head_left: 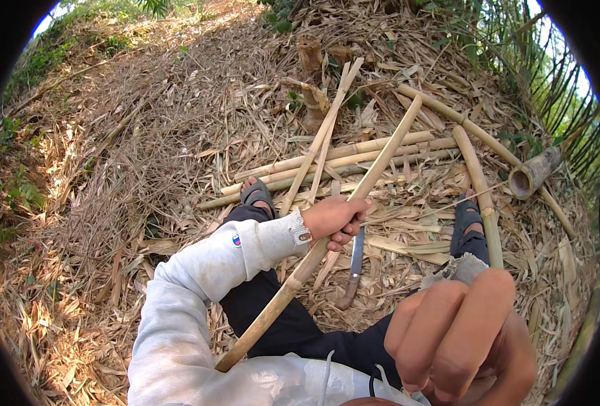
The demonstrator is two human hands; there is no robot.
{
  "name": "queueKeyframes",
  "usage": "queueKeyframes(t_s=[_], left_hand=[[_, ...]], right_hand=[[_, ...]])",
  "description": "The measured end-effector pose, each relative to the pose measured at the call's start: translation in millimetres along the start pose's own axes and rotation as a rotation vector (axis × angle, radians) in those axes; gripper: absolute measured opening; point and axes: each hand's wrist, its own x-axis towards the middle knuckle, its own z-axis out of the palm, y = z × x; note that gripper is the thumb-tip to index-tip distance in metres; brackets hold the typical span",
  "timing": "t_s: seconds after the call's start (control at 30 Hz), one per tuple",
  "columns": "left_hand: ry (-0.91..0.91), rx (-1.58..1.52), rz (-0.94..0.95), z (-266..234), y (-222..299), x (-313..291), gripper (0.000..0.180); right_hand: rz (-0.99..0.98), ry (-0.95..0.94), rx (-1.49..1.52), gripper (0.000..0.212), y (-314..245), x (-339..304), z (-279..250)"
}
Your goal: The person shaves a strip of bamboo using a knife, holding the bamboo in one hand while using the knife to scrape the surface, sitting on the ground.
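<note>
Stick [305,267] points to one o'clock, left hand's [334,220] fingers wrapped round it: brace firmly! Right hand [457,335] curls; contents, can't tell.

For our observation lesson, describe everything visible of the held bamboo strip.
The bamboo strip is long and slim, of pale, dry-looking bamboo: plainer toward its far end, browner and mottled toward the near end, with a node ring. It slants from lower left to upper right, above leaf litter. The left hand's grip wraps its middle; whether its near end touches the sweatshirt is unclear.
</note>
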Motion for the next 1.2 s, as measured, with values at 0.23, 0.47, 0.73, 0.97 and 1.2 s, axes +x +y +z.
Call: queueKeyframes(t_s=[0.23, 0.47, 0.73, 0.97, 1.2], left_hand=[[0.064, -0.039, 0.02, -14.6, 6.9, 16.8, 0.037], [0.08, -0.182, 0.052, -32.6, 3.3, 13.0, 0.047], [0.022, -0.23, 0.086, -33.6, 12.9, 12.4, 0.047], [0.037, -0.291, 0.189, -42.5, 12.3, -1.8, 0.037], [-0.071, -0.333, 0.264, -52.7, 13.6, -3.9, 0.034]], right_hand=[[-0.158, 0.229, -0.314, 0.027, 18.1, -2.4, 13.7], [-0.088, 0.014, -0.426, 0.027, 16.3, 3.6, -19.1], [0.021, 0.208, -0.456, 0.029, 17.0, -0.2, -12.2], [0.287, 1.037, -0.882, 0.013, 30.5, -87.9, -140.7], [1.828, 0.719, -1.686, 0.027, 118.8, -256.3, -232.0]])
